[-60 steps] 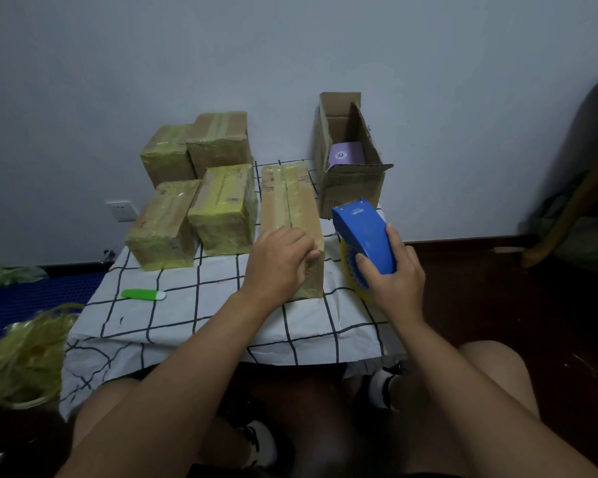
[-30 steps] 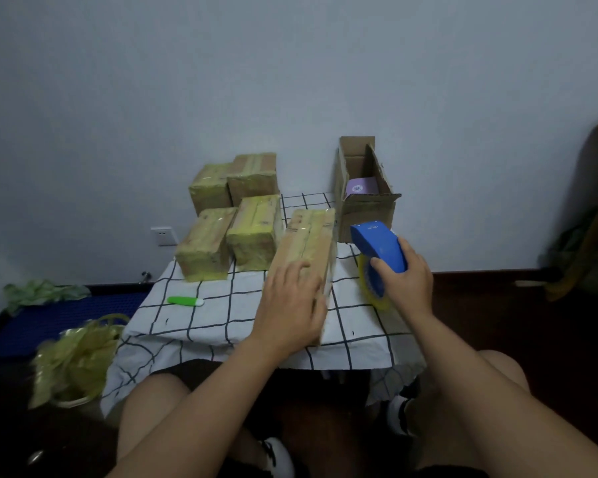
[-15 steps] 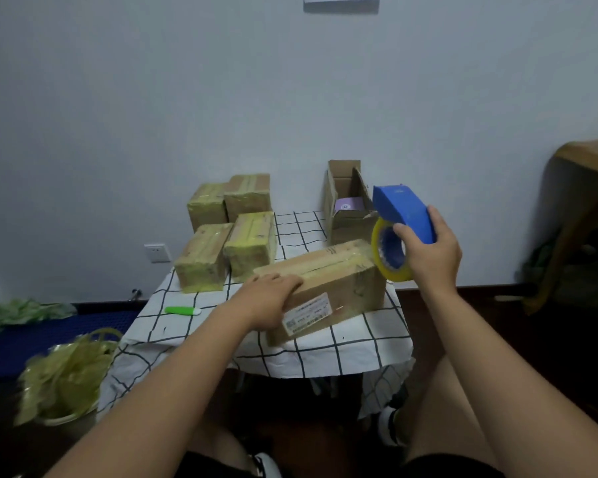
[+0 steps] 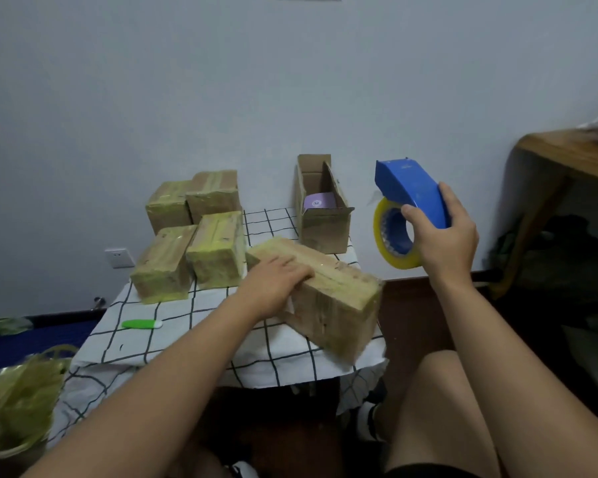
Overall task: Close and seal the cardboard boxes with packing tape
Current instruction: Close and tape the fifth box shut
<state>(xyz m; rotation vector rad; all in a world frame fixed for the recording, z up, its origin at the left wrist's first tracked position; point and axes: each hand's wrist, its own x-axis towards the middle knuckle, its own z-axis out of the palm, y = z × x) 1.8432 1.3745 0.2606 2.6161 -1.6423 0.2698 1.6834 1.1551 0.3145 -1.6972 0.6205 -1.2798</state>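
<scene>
A: Where is the box being worked on?
B: The long cardboard box [image 4: 328,298] lies at an angle near the middle of the frame, on the right part of the table [image 4: 201,343], which has a white cloth with black grid lines. Its near end hangs past the table's right edge. It is closed, and yellowish tape shows along its top.

A: And the hands?
B: The left hand [image 4: 273,286] rests flat on top of that box, fingers stretched out and relaxed, not curled round anything. The right hand [image 4: 444,241] is raised at centre right, clenched round a blue tape dispenser [image 4: 408,189] with a yellow roll of tape [image 4: 389,241] hanging under it. The dispenser is in the air, apart from the box.

A: Any box still open?
B: One, behind the long box, against the wall. The open box [image 4: 321,208] stands upright with its flaps up, and something purple [image 4: 316,201] sits inside it; I cannot tell what it is.

A: What about the rest?
B: Four taped boxes [image 4: 190,243] are grouped at centre left, two in front and two behind, touching each other, all closed and wrapped in yellowish tape. Their contents are hidden.

A: Anything loose on the table?
B: A small green and white thing [image 4: 141,324] lies on the cloth at the left, well apart from the boxes. At lower left, off the table, is a heap of crumpled yellowish tape [image 4: 18,401], seemingly in a container whose rim barely shows
</scene>
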